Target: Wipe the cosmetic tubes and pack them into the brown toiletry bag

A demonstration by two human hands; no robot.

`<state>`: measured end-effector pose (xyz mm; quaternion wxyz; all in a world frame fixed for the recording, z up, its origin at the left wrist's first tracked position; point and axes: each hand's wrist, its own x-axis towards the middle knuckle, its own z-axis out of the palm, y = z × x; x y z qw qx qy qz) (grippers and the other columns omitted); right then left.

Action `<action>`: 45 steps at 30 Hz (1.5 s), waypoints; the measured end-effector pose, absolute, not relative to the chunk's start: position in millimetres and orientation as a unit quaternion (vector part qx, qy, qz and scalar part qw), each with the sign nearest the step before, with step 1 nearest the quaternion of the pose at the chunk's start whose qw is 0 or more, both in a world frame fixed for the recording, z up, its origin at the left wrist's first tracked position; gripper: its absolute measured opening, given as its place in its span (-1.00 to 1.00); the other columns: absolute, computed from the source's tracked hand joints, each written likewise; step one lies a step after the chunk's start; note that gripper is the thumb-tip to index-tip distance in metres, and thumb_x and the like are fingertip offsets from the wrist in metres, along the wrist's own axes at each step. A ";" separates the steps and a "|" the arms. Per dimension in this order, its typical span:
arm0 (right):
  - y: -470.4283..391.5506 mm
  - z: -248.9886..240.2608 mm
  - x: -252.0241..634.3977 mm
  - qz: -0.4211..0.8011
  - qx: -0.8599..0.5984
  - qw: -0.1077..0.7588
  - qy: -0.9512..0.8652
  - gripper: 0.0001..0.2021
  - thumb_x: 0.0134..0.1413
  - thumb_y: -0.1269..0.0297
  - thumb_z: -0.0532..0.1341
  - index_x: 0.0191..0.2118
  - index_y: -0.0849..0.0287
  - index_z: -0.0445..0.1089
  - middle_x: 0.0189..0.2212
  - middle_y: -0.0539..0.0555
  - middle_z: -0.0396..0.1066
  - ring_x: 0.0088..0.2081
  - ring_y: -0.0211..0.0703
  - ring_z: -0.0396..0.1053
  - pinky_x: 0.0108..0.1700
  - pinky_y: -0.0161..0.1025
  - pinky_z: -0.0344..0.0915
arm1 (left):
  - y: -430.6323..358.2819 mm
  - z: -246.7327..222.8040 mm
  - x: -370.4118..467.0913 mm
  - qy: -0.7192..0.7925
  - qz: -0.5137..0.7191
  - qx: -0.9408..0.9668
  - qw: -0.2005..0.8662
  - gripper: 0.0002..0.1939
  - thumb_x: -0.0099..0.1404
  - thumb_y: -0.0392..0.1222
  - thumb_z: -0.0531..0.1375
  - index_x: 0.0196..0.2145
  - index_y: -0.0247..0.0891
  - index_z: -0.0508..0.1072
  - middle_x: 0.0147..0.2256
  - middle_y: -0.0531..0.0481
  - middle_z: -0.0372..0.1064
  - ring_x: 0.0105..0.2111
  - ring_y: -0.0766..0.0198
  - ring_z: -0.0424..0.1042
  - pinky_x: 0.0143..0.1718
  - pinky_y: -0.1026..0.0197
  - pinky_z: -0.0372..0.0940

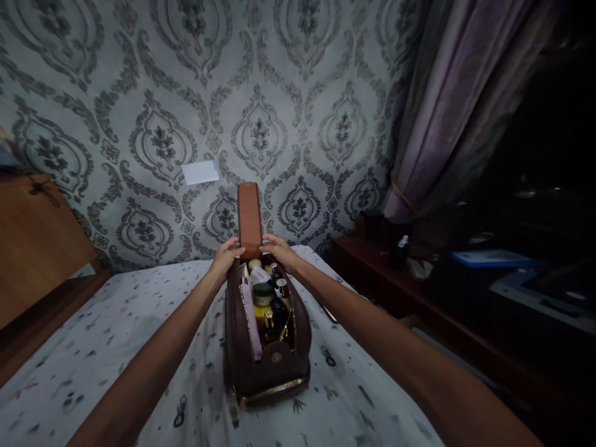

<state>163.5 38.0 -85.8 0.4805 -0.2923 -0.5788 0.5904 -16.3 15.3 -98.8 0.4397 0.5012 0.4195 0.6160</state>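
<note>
A dark brown cosmetic bag [237, 341] stands unzipped on the bed, its near end facing me. Its lighter brown flap [249, 214] rises upright at the far end. My left hand [227, 256] grips the bag at the left of the flap's base, thumb in front. On the other side, my right hand [279, 253] holds the same far end, thumb and fingers against the flap's edge. Inside the bag are a pink tube [251, 323], a dark-lidded jar [264, 293], a gold-capped bottle [282, 287] and several other cosmetics, partly hidden by one another.
The bag rests on a bed with a white patterned sheet [177, 335]. Patterned wallpaper with a white switch plate [200, 172] is behind it. A wooden cabinet [41, 242] stands left. At right are a purple curtain [437, 118] and a dark red ledge [372, 279] with small items.
</note>
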 end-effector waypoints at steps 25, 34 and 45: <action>1.9 -84.8 165.2 0.450 -0.273 0.505 -0.685 -0.88 -0.28 0.47 0.22 -0.50 0.12 0.36 -0.54 -0.11 0.39 -0.41 -0.21 0.33 -0.32 -0.33 0.25 | -42.9 -80.7 2.7 0.410 0.590 0.622 0.311 -0.81 -0.03 -0.24 0.21 -0.39 -0.22 0.53 -0.33 0.00 0.50 -0.19 0.10 0.43 -0.05 0.13 0.27; -14.2 -87.6 175.5 0.416 -0.272 0.495 -0.713 -0.88 -0.12 0.34 0.27 -0.36 0.14 0.50 -0.38 -0.02 0.51 -0.22 -0.10 0.43 -0.05 -0.17 0.33 | -68.6 -82.4 12.1 0.413 0.592 0.636 0.271 -0.69 -0.02 -0.31 0.18 -0.26 -0.23 0.54 -0.21 -0.02 0.53 -0.11 0.10 0.43 0.02 0.13 0.25; -50.0 -92.5 195.6 0.397 -0.285 0.457 -0.743 -0.58 0.10 0.14 0.20 0.10 -0.02 0.42 0.17 -0.01 0.37 0.23 -0.03 0.24 0.31 -0.03 0.06 | -109.5 -97.8 22.3 0.427 0.568 0.675 0.199 -0.48 0.10 -0.24 0.19 0.07 -0.22 0.45 0.22 -0.15 0.27 0.26 0.05 0.16 0.30 -0.04 -0.04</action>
